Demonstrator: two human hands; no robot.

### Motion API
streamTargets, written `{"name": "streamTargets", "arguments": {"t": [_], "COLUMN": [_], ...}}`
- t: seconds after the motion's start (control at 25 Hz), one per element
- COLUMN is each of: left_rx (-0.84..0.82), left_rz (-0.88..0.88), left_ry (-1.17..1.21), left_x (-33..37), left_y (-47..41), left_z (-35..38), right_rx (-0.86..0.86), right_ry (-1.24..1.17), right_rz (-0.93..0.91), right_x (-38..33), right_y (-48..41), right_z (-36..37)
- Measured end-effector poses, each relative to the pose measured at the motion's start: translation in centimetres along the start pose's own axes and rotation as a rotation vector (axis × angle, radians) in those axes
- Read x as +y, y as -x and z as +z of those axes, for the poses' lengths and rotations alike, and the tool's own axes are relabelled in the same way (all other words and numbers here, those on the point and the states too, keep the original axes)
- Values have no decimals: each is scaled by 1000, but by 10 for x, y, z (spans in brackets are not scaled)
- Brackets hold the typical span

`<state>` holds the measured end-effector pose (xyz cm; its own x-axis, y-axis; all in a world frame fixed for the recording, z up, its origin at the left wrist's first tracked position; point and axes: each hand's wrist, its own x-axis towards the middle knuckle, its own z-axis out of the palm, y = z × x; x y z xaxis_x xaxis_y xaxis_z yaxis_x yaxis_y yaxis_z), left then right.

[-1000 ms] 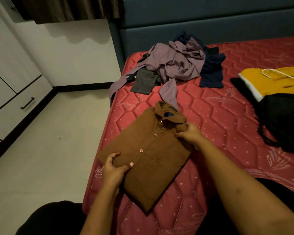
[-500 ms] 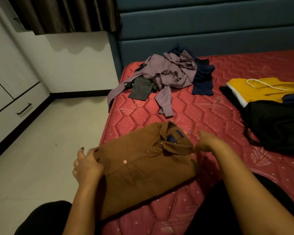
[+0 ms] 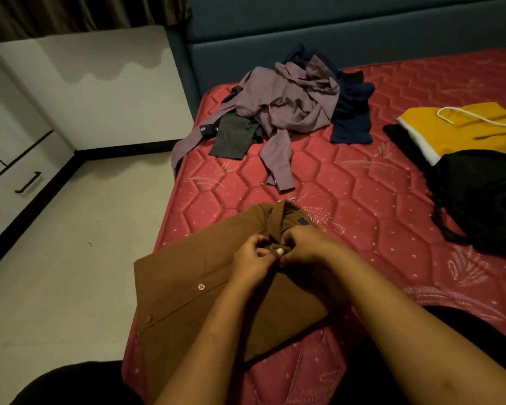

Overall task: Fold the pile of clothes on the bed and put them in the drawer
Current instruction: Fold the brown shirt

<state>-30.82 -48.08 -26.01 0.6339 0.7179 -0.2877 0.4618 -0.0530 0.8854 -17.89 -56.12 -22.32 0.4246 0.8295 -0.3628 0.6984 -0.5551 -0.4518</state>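
The shirt (image 3: 205,276) is brown, buttoned down the front and folded into a flat rectangle. It lies face up on the red quilted bed (image 3: 362,200), at the bed's left side, with one corner reaching past the edge. Two pale buttons (image 3: 201,286) show on the placket, down and to the left of the grip. The collar (image 3: 278,213) stands just beyond the grip, with a dark blue label inside the neck.

Both hands meet at the shirt's neck, just below the collar. The left hand (image 3: 253,257) has its fingers curled, with thumb and fingertips pinching the cloth at the top of the placket. The right hand (image 3: 307,247) is curled the same way and pinches the cloth right beside it, so the two hands' fingertips touch. What lies between the fingertips is too small to tell.

Beyond the grip, well apart, the pile (image 3: 289,103) lies crumpled near the headboard (image 3: 362,33): purple cloth on top, grey at its left, navy at its right. To the right of the grip lie a yellow garment (image 3: 465,130) and a black garment (image 3: 479,200). Far left of the grip, across the floor (image 3: 70,258), the drawer (image 3: 0,200) is closed.
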Motion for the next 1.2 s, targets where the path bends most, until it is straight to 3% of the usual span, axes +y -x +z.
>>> {"name": "streamTargets", "arguments": {"t": [0.24, 0.36, 0.44, 0.56, 0.72, 0.84, 0.96, 1.08, 1.2], "left_rx": [141, 206, 213, 164, 21, -145, -169, -94, 149], "left_rz": [120, 114, 17, -40, -80, -144, -174, -116, 177], "left_ry": [-171, -45, 24, -53, 247, 417, 447, 226, -364], "left_x": [-20, -12, -1, 21, 21, 19, 21, 26, 27], "left_y": [-9, -9, -21, -46, -50, -43, -43, -36, -26], "left_z": [12, 11, 11, 13, 15, 0, -6, 2, 17], "right_rx": [-105, -139, -22, 230, 143, 158, 139, 120, 173], "right_ry": [15, -71, -227, -462, -373, -350, -381, -434, -424], "right_rz": [28, 31, 13, -38, -179, -123, -31, -2, -15], "right_x": [9, 11, 12, 14, 20, 26, 29, 27, 25], "right_y": [-23, -25, -24, -30, -43, -54, -57, -56, -55], "right_z": [3, -10, -14, -8, 11, 17, 20, 18, 16]}}
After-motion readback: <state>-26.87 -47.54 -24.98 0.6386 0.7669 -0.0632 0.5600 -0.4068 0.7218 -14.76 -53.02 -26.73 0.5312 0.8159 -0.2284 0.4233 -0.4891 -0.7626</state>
